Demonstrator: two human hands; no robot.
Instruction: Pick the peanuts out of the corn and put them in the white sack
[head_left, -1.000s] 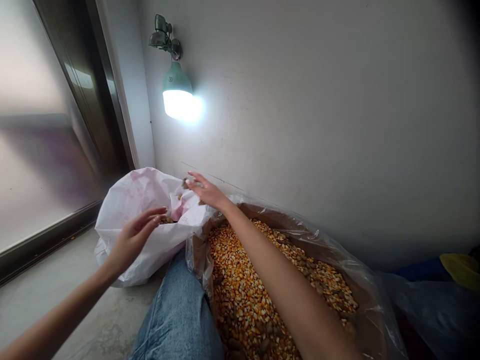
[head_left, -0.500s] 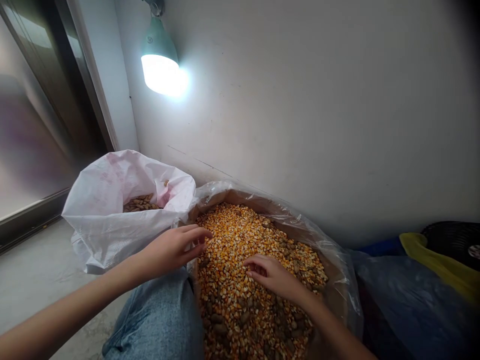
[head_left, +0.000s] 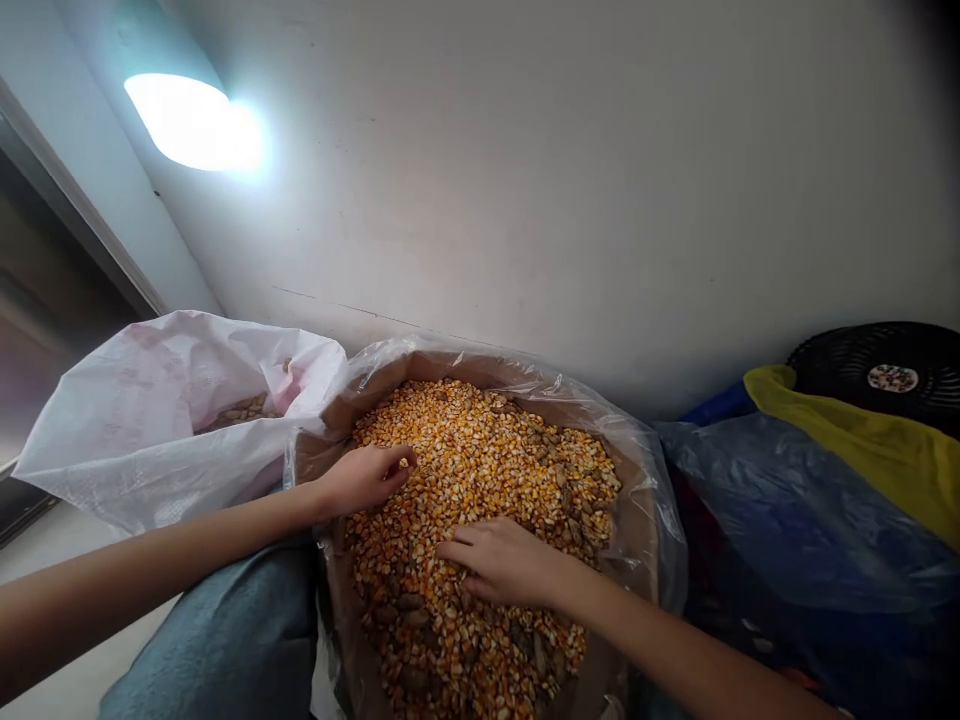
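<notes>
Yellow and white corn kernels [head_left: 480, 440] fill a large container lined with clear plastic [head_left: 645, 470]. Brown unshelled peanuts [head_left: 574, 510] are mixed among them, mostly at the right side and near the front. My left hand [head_left: 366, 478] hovers over the left part of the corn with thumb and fingers curled together; anything in its grip is too small to make out. Lying low on the corn at the middle, my right hand [head_left: 506, 563] has its fingers apart and touches the kernels. A white woven sack [head_left: 150, 430] stands at the left, with peanuts [head_left: 244, 410] inside.
A lit bulb lamp [head_left: 187, 120] hangs at upper left against the white wall [head_left: 525, 180]. To the right are a blue plastic bag [head_left: 795, 510], a yellow cloth [head_left: 847, 430] and a black fan [head_left: 892, 375]. My jeans-covered knee [head_left: 225, 640] is beside the container.
The view has swung right, bringing the fan more into sight. My right hand has lowered onto the corn with fingers spreading. My left hand's fingers have curled closer together.
</notes>
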